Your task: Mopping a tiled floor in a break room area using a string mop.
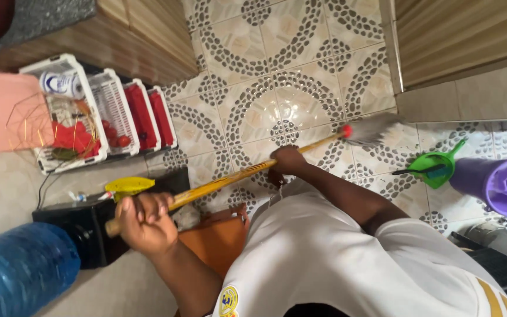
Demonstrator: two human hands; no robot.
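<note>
Head view: the left hand (144, 220) grips the broom (236, 176) near its handle end, and the right hand (286, 161) is closed around the stick further along (bristles on the patterned tile floor (300, 64)), near a green dustpan (435, 167).

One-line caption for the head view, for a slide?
Both hands, left hand and right hand, grip a broom sweeping patterned floor tiles.

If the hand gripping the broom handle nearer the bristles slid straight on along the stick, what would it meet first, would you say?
That hand would probably reach the red collar where the wooden handle joins the grey bristles. The stick between looks bare. Which hand it is, I cannot tell from this rotated view.
</note>
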